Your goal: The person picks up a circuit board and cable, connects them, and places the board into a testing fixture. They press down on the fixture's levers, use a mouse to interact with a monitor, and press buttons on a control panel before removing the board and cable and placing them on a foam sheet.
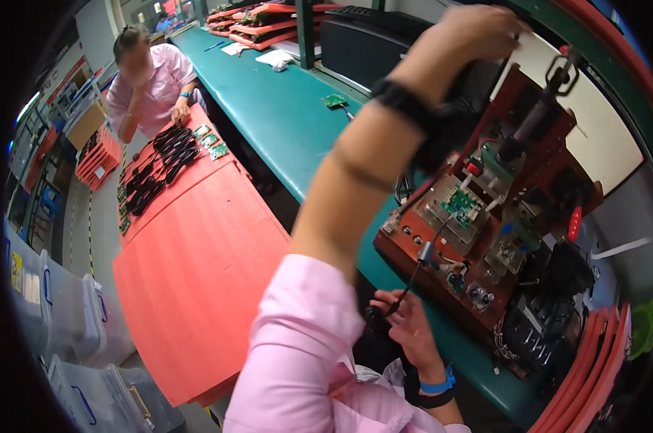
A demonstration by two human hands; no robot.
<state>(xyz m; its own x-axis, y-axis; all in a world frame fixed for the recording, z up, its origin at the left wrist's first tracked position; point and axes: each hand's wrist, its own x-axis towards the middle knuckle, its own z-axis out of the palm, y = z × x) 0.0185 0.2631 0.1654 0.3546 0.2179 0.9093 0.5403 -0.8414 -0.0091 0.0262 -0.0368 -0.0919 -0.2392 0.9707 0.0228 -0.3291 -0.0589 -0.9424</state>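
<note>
Right hand [411, 330] holds with bent fingers a black cable [414, 278] — probably light and soft, best taken beside its grey cylinder [427, 252], likely stiff. The cable leads to a green circuit board [459, 203] on the reddish fixture [397, 247] — seemingly fragile, for edge holding. Left hand [479, 32], raised, has bent fingers; its grip I cannot tell.

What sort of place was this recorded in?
Most likely an electronics assembly or testing workshop: a green circuit board sits in a red-brown fixture, and bundled black cables lie near small green boards on a pink sheet.
</note>
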